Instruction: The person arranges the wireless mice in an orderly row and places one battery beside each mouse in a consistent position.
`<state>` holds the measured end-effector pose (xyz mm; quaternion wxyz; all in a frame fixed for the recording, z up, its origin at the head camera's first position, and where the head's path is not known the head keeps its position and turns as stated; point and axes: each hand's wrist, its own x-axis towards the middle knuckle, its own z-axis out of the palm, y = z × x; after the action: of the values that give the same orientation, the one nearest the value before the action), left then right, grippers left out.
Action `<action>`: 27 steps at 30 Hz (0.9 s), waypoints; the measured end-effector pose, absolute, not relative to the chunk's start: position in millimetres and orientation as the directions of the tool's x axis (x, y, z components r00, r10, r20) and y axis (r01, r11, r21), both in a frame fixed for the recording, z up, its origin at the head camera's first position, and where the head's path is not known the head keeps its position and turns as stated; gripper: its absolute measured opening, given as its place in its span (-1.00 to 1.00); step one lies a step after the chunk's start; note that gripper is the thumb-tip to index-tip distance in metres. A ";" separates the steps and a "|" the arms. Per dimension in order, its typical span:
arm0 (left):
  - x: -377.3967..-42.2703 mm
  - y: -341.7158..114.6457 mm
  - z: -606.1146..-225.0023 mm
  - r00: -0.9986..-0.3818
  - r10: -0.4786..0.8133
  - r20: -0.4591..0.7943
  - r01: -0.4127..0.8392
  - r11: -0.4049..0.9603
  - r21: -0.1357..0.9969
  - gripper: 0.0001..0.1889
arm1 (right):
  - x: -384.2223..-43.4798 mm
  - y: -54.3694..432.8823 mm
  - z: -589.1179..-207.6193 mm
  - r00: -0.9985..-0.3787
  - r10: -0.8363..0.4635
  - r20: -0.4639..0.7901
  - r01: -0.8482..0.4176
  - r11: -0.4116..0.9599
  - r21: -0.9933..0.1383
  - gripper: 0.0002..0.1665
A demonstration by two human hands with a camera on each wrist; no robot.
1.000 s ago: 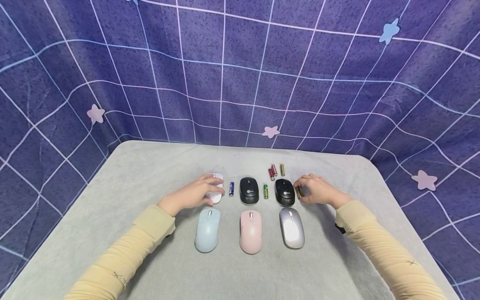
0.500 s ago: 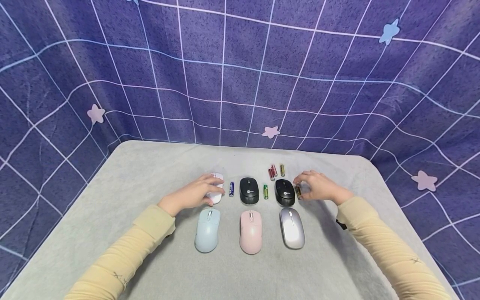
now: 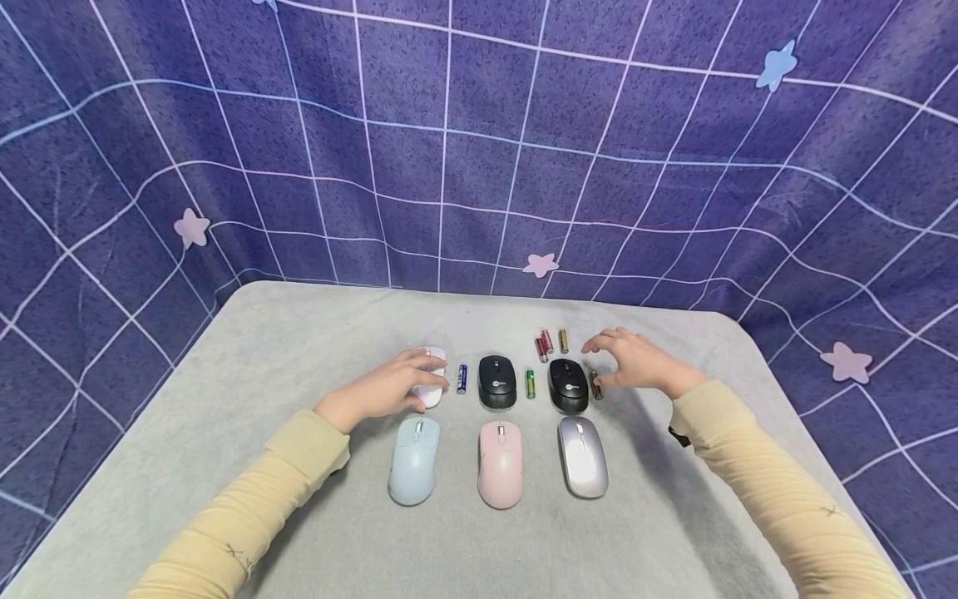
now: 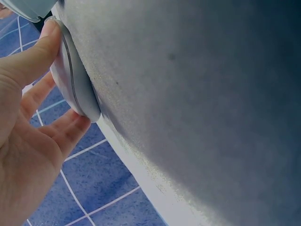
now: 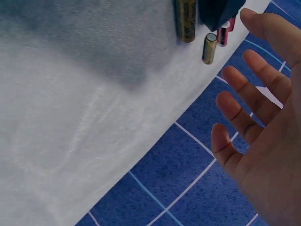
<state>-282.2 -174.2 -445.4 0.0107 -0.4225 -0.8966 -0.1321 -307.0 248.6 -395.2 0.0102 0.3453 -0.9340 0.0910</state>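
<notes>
My left hand grips a white computer mouse at the left end of the back row. In the left wrist view, the thumb lies at one side of this mouse and fingertips touch the other; the hand partly covers it in the head view. My right hand hovers with spread fingers over a dark-and-gold battery, holding nothing. That battery lies beside the right-hand black mouse. The right wrist view shows the fingers apart from it.
Another black mouse stands between a blue battery and a green battery. Behind are red batteries and a gold battery. Light blue, pink and silver mice form the front row.
My right hand has drawn away from the dark-and-gold battery, up and slightly back, its fingers spreading wider; the battery lies on the table. The left hand has kept its place on the white mouse.
</notes>
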 end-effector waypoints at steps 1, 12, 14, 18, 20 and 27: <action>-282.1 -174.3 -445.4 -0.643 0.755 0.131 0.760 0.608 0.229 -0.51 | -307.8 247.8 -394.2 -0.761 -0.643 0.082 -0.647 0.745 -0.161 -0.40; -281.9 -174.4 -444.6 -0.646 0.752 0.132 0.758 0.610 0.231 -0.51 | -314.2 234.9 -385.1 -0.761 -0.641 0.102 -0.648 0.744 -0.161 -0.41; -281.7 -174.2 -444.3 -0.647 0.751 0.130 0.756 0.612 0.232 -0.51 | -315.3 233.0 -384.0 -0.759 -0.642 0.106 -0.650 0.744 -0.156 -0.41; -280.9 -173.7 -443.0 -0.649 0.750 0.128 0.754 0.611 0.241 -0.51 | -319.3 229.8 -383.5 -0.765 -0.636 0.101 -0.644 0.751 -0.147 -0.39; -280.7 -173.7 -442.5 -0.649 0.750 0.130 0.754 0.609 0.247 -0.52 | -321.0 227.8 -383.2 -0.768 -0.632 0.102 -0.640 0.755 -0.143 -0.39; -281.1 -173.7 -442.8 -0.644 0.752 0.138 0.757 0.601 0.256 -0.52 | -327.8 222.3 -384.5 -0.788 -0.609 0.095 -0.616 0.775 -0.139 -0.39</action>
<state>-281.1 -173.7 -442.8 0.0081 -0.4216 -0.8947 -0.1469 -327.8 222.3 -384.5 0.0224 0.3251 -0.9419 0.0814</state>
